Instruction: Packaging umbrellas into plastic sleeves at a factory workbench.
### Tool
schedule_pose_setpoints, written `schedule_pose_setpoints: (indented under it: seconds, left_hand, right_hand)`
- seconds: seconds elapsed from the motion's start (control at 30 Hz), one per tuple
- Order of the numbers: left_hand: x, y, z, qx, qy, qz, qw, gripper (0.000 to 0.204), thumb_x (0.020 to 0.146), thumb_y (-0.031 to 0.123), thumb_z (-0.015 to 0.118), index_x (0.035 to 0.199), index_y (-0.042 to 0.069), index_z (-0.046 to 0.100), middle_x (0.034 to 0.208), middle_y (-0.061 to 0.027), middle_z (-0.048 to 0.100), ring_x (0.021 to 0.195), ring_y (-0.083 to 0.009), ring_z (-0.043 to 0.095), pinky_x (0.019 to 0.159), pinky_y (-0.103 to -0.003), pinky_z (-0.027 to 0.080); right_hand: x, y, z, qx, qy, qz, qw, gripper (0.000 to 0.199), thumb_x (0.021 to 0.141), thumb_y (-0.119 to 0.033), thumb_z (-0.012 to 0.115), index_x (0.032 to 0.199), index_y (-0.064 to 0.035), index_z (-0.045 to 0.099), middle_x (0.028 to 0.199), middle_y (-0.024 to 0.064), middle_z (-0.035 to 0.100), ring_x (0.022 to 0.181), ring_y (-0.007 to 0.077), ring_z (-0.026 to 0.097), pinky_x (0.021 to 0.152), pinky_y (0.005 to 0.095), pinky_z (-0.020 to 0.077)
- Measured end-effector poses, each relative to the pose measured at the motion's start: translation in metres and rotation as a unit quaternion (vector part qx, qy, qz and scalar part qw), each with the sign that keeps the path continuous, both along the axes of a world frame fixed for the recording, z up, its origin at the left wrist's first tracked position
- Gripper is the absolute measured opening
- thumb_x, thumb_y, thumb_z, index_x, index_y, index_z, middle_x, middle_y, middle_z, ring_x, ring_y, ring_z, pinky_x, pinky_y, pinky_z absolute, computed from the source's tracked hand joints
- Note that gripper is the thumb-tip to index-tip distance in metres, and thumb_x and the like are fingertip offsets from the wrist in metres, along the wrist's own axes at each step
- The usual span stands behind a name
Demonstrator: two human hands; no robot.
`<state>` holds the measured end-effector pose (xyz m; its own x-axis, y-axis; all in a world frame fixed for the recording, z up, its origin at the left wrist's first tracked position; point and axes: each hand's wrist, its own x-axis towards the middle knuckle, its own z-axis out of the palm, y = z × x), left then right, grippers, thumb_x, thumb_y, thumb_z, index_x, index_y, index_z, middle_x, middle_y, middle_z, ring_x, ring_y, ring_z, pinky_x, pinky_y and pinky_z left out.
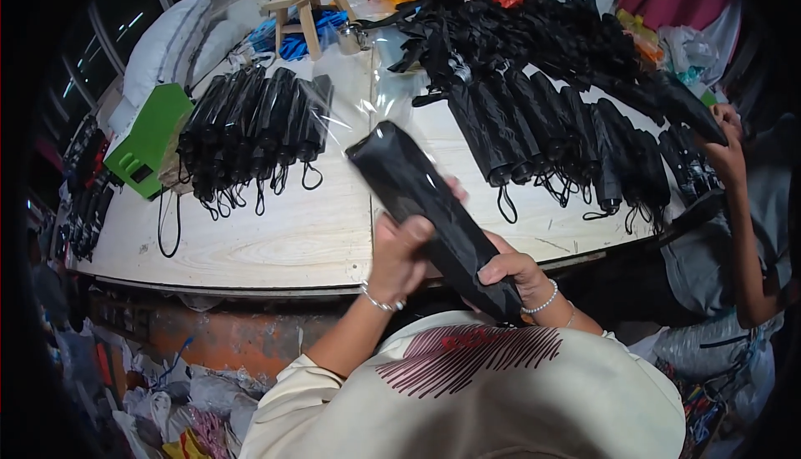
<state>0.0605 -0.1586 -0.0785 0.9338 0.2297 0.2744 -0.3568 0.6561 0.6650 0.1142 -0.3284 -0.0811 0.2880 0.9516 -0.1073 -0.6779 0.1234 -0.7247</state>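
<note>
A folded black umbrella (430, 204) is held slantwise in front of my chest, its thick end pointing up and away to the left. My left hand (405, 250) wraps around its middle, thumb on the near side and fingertips showing past the far edge. Lower down, my right hand (516, 274) grips the end closest to me, its thumb pressed on the black cloth. Just beyond the umbrella, clear plastic film (388, 83) lies on the table (250, 246).
Glossy folded umbrellas (259, 117) with wrist loops lie in a row at left, beside a green box (150, 142). More folded umbrellas (534, 125) lie at right, before a black cloth heap (517, 37). A small wooden stool (304, 0) stands behind. Another person's hand (724, 146) is at far right.
</note>
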Motion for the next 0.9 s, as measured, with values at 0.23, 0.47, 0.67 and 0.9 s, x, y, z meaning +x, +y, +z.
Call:
schedule_pose_setpoints:
  seconds: [0.23, 0.47, 0.67, 0.9]
  left_hand:
    - [-0.020, -0.017, -0.026, 0.064, 0.123, 0.012, 0.990, 0.033, 0.088, 0.016, 0.065, 0.114, -0.002, 0.055, 0.110, -0.0123, 0.065, 0.093, -0.0158, 0.063, 0.083, -0.026, 0.052]
    - [0.009, 0.027, -0.006, -0.131, 0.116, 0.052, 0.983, 0.033, 0.094, 0.021, 0.058, 0.118, -0.001, 0.054, 0.103, -0.0078, 0.063, 0.091, -0.0089, 0.059, 0.079, -0.020, 0.047]
    - [0.008, -0.019, -0.002, 0.000, 0.155, 0.112, 0.982, 0.031, 0.095, 0.023, 0.056, 0.115, -0.001, 0.055, 0.099, -0.0075, 0.063, 0.084, -0.0073, 0.058, 0.073, -0.019, 0.047]
    - [0.032, 0.010, -0.008, 0.027, 0.189, 0.195, 0.962, 0.025, 0.094, 0.025, 0.060, 0.091, 0.000, 0.061, 0.074, -0.0045, 0.062, 0.060, -0.0073, 0.056, 0.049, -0.019, 0.042]
  right_hand:
    - [-0.015, 0.029, 0.012, -0.014, -0.140, -0.196, 0.970, 0.089, 0.071, -0.008, 0.053, 0.152, -0.0035, 0.017, 0.150, 0.0145, 0.033, 0.131, 0.0263, 0.037, 0.110, 0.0325, 0.0232]
    - [-0.017, 0.051, 0.009, -0.037, -0.663, -0.390, 0.638, 0.074, 0.079, -0.018, 0.048, 0.149, -0.0046, 0.029, 0.144, 0.0186, 0.036, 0.134, 0.0350, 0.028, 0.112, 0.0437, 0.0167]
    - [0.021, 0.095, -0.001, -0.037, -0.779, -0.407, 0.476, 0.061, 0.083, -0.026, 0.040, 0.140, -0.0046, 0.045, 0.140, 0.0208, 0.036, 0.131, 0.0369, 0.027, 0.111, 0.0486, 0.0074]
    - [0.049, 0.110, -0.012, -0.050, -0.702, -0.392, 0.593, 0.056, 0.088, -0.023, 0.040, 0.141, -0.0098, 0.044, 0.136, 0.0200, 0.038, 0.122, 0.0358, 0.034, 0.108, 0.0570, 0.0100]
